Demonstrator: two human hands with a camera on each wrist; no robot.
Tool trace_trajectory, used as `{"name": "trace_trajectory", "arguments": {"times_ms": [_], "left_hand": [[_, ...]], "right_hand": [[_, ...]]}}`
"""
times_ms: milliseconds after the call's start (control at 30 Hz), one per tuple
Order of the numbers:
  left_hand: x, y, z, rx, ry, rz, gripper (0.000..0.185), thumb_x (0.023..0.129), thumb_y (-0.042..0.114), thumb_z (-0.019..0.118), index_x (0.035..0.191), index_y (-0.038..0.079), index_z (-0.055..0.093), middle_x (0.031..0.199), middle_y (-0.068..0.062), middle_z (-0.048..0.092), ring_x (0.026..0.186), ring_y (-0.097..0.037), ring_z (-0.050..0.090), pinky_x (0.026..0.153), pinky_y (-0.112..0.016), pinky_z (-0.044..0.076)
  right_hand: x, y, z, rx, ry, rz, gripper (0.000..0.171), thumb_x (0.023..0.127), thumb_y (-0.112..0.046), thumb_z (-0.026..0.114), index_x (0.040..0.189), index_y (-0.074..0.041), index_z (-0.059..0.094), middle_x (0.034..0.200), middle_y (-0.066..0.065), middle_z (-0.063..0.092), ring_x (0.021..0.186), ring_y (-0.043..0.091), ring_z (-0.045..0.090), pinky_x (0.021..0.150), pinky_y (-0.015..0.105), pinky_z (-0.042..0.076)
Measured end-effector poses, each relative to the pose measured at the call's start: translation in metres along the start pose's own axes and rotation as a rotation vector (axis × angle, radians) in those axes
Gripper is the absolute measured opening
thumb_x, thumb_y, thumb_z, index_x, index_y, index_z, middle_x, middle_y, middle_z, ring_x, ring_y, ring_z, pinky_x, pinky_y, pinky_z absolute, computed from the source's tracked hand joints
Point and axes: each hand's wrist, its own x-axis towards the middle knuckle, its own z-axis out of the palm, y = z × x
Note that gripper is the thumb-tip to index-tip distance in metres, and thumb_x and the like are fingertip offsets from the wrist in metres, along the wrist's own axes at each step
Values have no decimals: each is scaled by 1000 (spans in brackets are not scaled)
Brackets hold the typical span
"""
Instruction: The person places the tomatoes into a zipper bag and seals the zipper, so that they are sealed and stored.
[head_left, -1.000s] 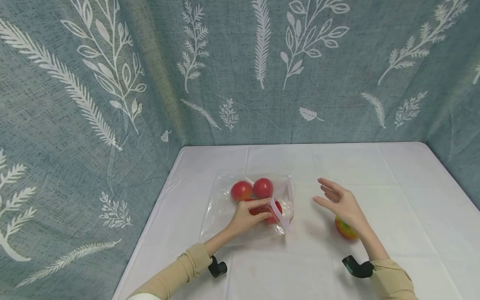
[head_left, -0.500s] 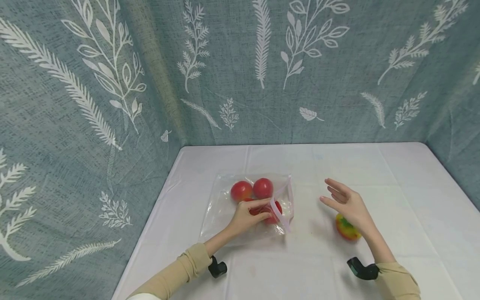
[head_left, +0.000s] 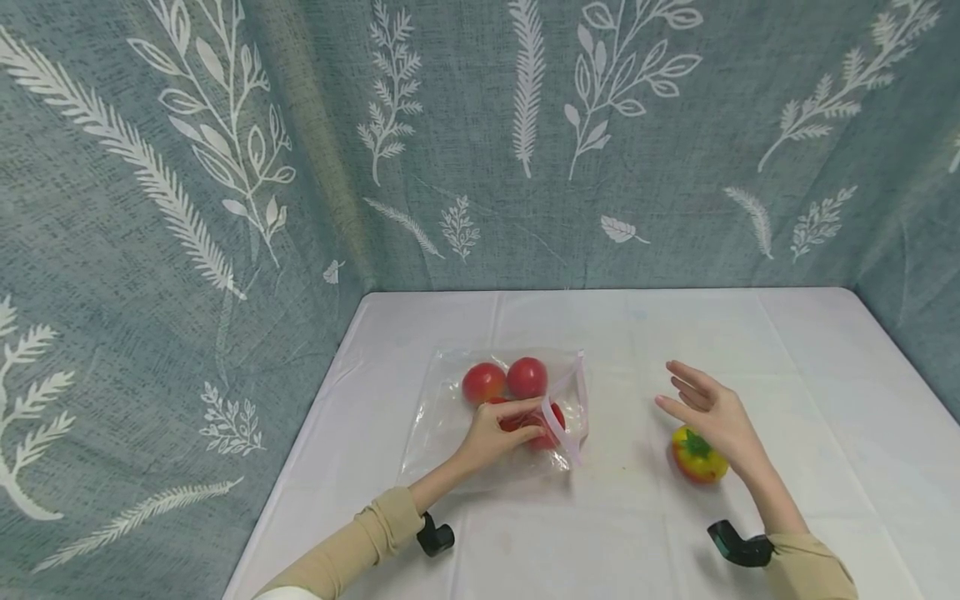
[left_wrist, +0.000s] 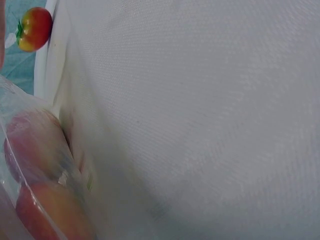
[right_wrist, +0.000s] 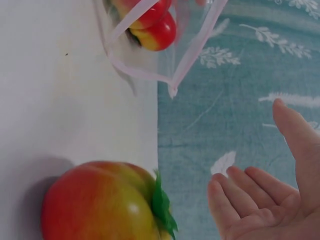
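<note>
A clear zip bag (head_left: 438, 442) with a pinkish strip along its mouth (head_left: 577, 396) lies on the table, its mouth facing right. Inside are several red tomatoes (head_left: 483, 383), seen through the plastic. My left hand (head_left: 483, 437) grips the bag near its mouth, fingers and thumb covering part of the fruit. To the right, my right hand (head_left: 716, 417) hovers with fingers extended and nothing in them. Just below it in the head view, a red-and-yellow tomato (head_left: 699, 462) with a green leafy top sits on the table; it looms large in the right wrist view (right_wrist: 110, 205).
A white cloth covers the table (head_left: 600, 533). Behind and on both sides hangs a blue-green curtain (head_left: 480, 167) with white leaf prints. Black wrist cameras are strapped to the left wrist (head_left: 435, 535) and the right wrist (head_left: 738, 546).
My right hand has drifted right and slightly down, away from the bag, uncovering more of the loose tomato. The left hand and the bag have stayed put.
</note>
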Motion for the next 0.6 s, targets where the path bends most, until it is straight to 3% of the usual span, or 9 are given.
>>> {"name": "trace_trajectory", "arguments": {"times_ms": [333,433,600], "left_hand": [[0,1,0,13,4,-5,42,77,1,74,118,-3,64,111,-18,69,97,0,63,87,-25,54],[0,0,0,16,4,-4,42,77,1,74,118,-3,64,111,-18,69,97,0,63,87,-24,54],[0,0,1,20,6,7,42,77,1,75,117,-3,65,111,-18,69,95,3,62,86,-21,54]], "right_hand": [[-7,6,-10,-55,27,41,74,90,-43,62,147,-8,32,150,18,36,134,39,38,101,42,38],[-9,8,-13,-60,27,40,73,90,-42,62,147,-7,32,150,18,37,134,39,39,101,39,40],[-10,13,-18,-75,29,35,73,90,-41,62,146,-5,33,149,18,38,132,40,39,97,22,44]]}}
